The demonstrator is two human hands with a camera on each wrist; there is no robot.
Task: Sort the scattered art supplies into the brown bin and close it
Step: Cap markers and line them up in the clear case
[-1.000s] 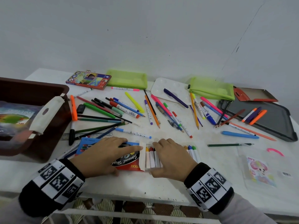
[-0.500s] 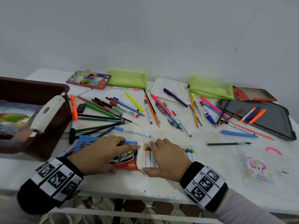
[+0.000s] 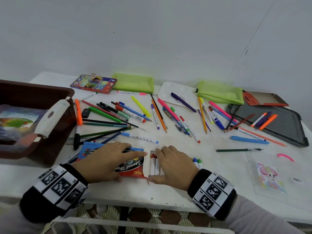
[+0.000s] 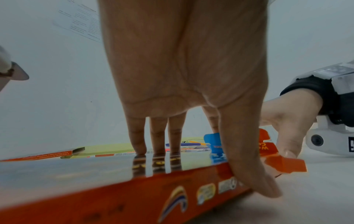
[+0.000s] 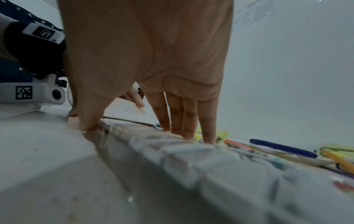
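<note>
A red marker box (image 3: 130, 168) lies at the table's near edge with its right end flap open. My left hand (image 3: 116, 157) lies flat on it, and in the left wrist view its straight fingers (image 4: 158, 136) press the box top (image 4: 95, 165) while the thumb rests against the box's near side. A row of white-bodied markers (image 3: 154, 164) sticks out of the open end. My right hand (image 3: 170, 161) lies flat over them, fingers straight (image 5: 180, 115), thumb at their near ends. Blue and green marker caps (image 3: 197, 160) show past its far side. The brown bin (image 3: 42, 92) stands open at the left.
Several pens, pencils and highlighters (image 3: 128, 114) lie scattered across the white table. Two green pouches (image 3: 135, 82), a coloured-pencil box (image 3: 94, 83), a white palette (image 3: 179, 93), a dark grey tray (image 3: 283, 127) and a sticker packet (image 3: 268, 178) lie around. The bin holds a plastic packet (image 3: 15, 120).
My right hand has slid left toward the box, taking the row of markers with it; fewer markers now show between the hands. The left hand keeps holding the box down.
</note>
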